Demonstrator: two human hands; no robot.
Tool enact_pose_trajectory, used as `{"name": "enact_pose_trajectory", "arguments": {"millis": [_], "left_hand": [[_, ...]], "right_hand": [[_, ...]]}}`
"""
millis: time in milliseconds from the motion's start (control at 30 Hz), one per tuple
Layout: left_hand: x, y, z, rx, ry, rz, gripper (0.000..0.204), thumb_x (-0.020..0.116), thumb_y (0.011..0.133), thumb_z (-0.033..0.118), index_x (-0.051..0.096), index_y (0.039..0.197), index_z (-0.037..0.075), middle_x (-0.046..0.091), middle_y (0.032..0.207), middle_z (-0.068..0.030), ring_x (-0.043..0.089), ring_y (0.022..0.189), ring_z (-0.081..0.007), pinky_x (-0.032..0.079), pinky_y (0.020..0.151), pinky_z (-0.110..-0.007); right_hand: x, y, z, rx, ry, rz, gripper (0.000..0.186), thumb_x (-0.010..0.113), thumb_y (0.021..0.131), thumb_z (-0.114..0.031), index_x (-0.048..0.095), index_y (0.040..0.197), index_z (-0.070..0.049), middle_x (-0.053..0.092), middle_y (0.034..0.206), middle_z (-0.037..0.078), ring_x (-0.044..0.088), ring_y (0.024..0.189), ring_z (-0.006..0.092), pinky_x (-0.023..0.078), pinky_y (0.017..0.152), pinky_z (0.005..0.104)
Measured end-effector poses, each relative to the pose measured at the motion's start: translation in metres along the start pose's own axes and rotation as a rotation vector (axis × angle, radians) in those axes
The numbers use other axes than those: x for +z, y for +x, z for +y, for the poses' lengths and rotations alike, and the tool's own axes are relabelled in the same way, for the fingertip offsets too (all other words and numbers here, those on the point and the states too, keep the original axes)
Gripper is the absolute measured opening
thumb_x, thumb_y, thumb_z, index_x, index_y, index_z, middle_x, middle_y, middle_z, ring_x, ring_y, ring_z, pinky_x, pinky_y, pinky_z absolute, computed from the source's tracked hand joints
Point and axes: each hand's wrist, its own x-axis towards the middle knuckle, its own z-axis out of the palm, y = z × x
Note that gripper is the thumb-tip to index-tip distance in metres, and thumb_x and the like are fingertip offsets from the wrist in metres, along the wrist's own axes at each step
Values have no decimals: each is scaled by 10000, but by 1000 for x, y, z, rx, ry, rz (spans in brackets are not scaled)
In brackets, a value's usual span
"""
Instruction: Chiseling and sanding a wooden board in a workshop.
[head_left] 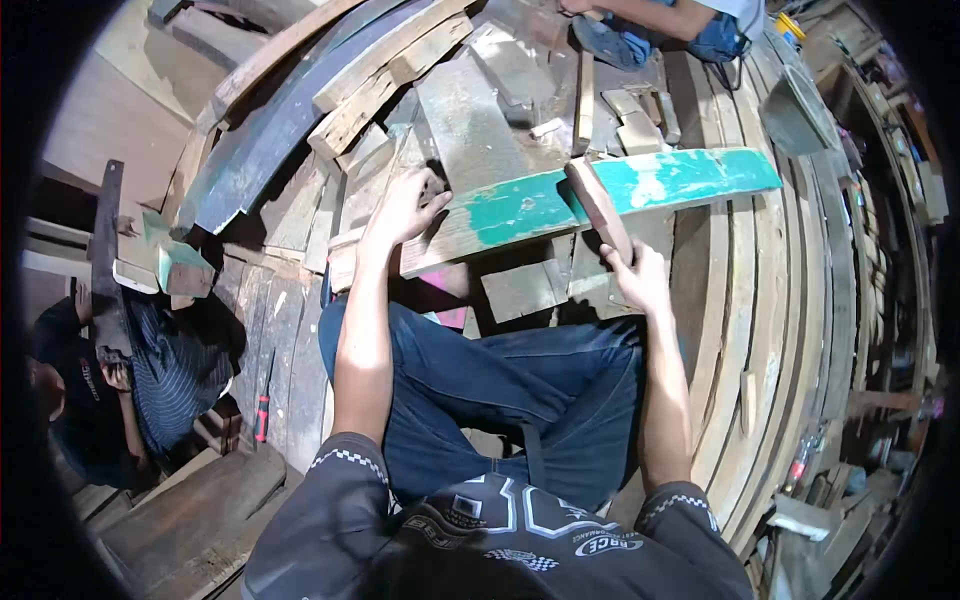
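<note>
A long plank (500, 208) with worn green paint lies crosswise in front of my legs, its left end bare wood. Over its painted stretch slants a short wooden stick (600, 205). My right hand (640, 275) is closed round the stick's lower end, just on the near side of the plank. At the plank's far edge, by the bare left part, is my left hand (410, 207). Its fingers are curled with the thumb alongside, and whatever they may hold is too small or hidden to make out.
Wood offcuts (520, 290) lie under and beyond the plank. Long boards (760, 330) run along the right. A red-handled screwdriver (262, 418) lies at left. Another person with a handsaw (108, 260) sits far left; a second person (650, 25) is at the top.
</note>
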Motion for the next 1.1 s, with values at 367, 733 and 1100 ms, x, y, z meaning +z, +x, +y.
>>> {"name": "enact_pose_trajectory", "arguments": {"millis": [367, 733, 1100], "left_hand": [[1, 8, -6, 46, 38, -2, 324, 732, 828, 264, 607, 912, -23, 621, 908, -208, 605, 901, -389, 485, 797, -449], [-3, 5, 4, 107, 45, -9, 379, 746, 811, 332, 608, 902, -10, 617, 871, -185, 608, 868, -382, 487, 779, -467], [-1, -1, 3, 66, 53, -14, 395, 735, 820, 332, 593, 936, -18, 605, 900, -192, 600, 881, -382, 485, 795, -450]], "right_hand": [[1, 12, 13, 58, -25, -75, 459, 711, 837, -403, 680, 881, 53, 635, 645, 200, 650, 611, 295, 489, 603, 404], [0, 19, 16, 85, -22, -96, 534, 674, 877, -450, 679, 920, 83, 600, 619, 141, 585, 606, 172, 467, 596, 360], [3, 21, 24, 189, -25, -142, 615, 663, 866, -508, 664, 907, 107, 627, 634, 183, 656, 652, 276, 497, 650, 416]]}}
